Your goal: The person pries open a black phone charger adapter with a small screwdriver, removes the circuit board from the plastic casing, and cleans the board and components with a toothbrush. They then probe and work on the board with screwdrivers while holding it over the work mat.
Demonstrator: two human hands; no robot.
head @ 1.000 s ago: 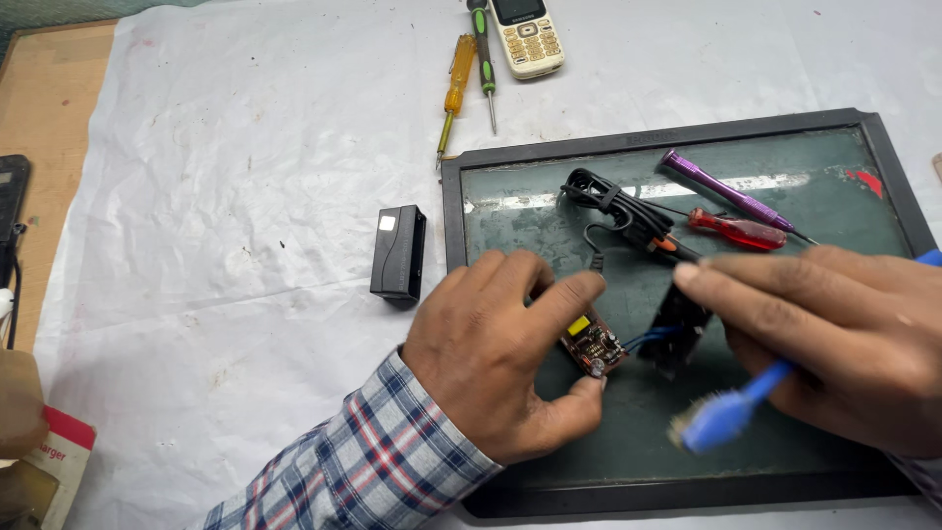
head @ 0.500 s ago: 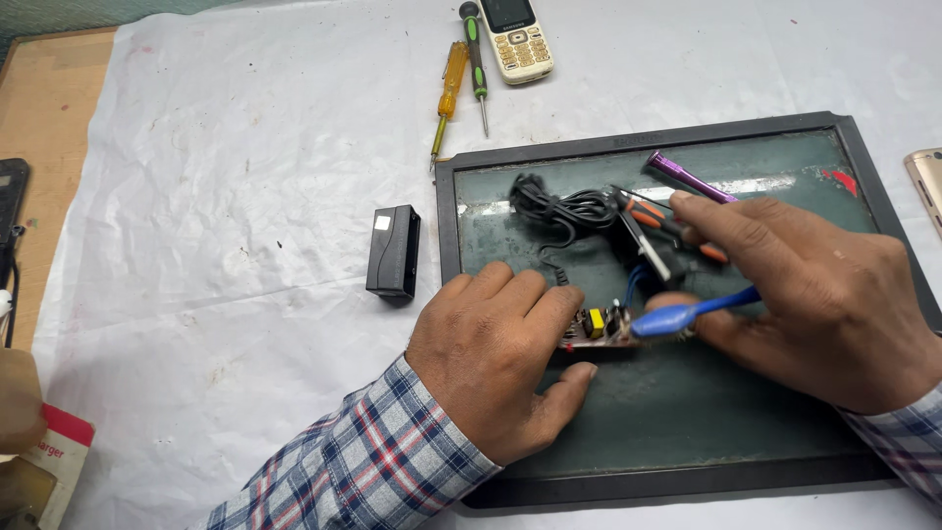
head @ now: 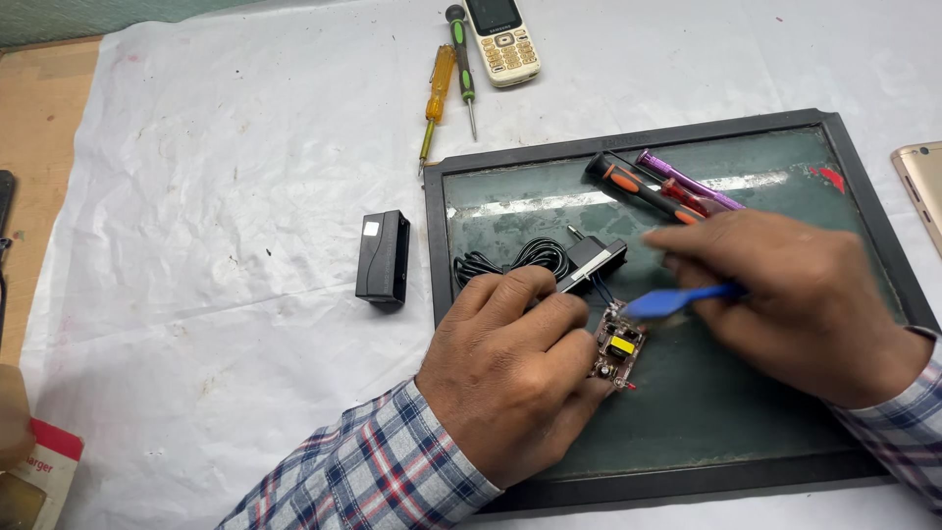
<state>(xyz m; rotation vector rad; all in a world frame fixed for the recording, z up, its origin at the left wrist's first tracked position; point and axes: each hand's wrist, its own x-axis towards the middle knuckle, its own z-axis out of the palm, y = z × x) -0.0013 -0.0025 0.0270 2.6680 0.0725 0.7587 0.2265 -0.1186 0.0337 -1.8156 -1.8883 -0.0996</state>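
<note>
Near the front edge of the dark framed glass panel point(head: 687, 461), the left hand point(head: 515, 378) rests knuckles-up, its fingers and thumb closed on the near side of a small circuit board point(head: 618, 351) with a yellow part on top. That board lies on the glass, just inside the panel's front half, slightly left of its middle. Right hand point(head: 800, 294) comes in from the right edge, fingers pinched shut on a blue plastic tool point(head: 677, 300) whose blurred tip sits just above the far end of the board; whether it touches I cannot tell. Thin wires run from the board up to a black plug casing point(head: 589, 260) lying just beyond the left fingertips, and a coiled black cable point(head: 500, 263) sits beside it toward the panel's left edge. Farther back on the glass, near the far edge, lie a black-and-orange screwdriver point(head: 633, 186) and a purple tool point(head: 687, 182), close together. Off the panel, on the white sheet point(head: 226, 196) covering the desk, a black casing half point(head: 383, 257) lies just left of the frame. Toward the desk's far edge sit a yellow screwdriver point(head: 437, 93), a green screwdriver point(head: 461, 59) and a keypad phone point(head: 500, 39). A gold phone point(head: 922, 186) shows at the right edge
</note>
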